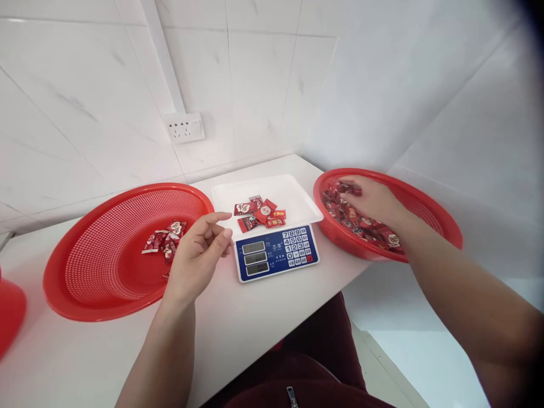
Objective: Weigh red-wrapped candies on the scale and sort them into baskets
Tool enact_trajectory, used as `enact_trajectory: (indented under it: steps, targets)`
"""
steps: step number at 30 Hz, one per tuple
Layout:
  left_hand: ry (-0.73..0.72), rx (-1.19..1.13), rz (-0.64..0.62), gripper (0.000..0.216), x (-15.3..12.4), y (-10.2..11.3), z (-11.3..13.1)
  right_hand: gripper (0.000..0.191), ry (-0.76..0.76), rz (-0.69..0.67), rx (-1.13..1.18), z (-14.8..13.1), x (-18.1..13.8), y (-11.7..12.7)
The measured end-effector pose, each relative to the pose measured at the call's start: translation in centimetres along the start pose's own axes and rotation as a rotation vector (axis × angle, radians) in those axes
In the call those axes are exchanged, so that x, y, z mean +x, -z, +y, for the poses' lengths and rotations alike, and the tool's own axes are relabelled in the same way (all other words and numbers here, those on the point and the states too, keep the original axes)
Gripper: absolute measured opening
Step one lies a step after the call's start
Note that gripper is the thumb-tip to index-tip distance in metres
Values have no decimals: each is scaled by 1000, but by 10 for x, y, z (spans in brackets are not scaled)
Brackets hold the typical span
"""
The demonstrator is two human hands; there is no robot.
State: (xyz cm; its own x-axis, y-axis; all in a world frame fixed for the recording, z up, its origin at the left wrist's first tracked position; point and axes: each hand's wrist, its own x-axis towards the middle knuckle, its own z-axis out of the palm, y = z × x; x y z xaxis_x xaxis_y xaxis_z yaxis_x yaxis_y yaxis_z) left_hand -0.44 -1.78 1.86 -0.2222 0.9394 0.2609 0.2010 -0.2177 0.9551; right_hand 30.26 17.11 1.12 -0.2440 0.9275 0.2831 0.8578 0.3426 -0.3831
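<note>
Sweets (pixel 359 218) under right hand (pixel 372 199) in red basket (pixel 429 209)

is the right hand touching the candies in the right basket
Touching: the head view shows the right hand resting on the wrapped candies in the right basket.

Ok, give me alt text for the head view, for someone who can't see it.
A person's right hand reaches into a red basket of red-wrapped candies, while the left hand hovers open beside a scale whose white tray holds a few candies. A second red basket on the left holds a few more, all on a white counter.
</note>
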Motion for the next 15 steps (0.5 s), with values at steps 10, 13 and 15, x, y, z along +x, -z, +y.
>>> enact_trajectory:
  steps: [10,13,15]
  targets:
    - [5,27,30,21,1,-4,-3,24,-253,-385,-46,58,-44,17]
    - [6,42,34,21,1,-5,-3,21,-179,-611,33,54,-49,16]
    - [9,49,31,21,2,-6,-3,23,-152,-703,94,51,-48,14]
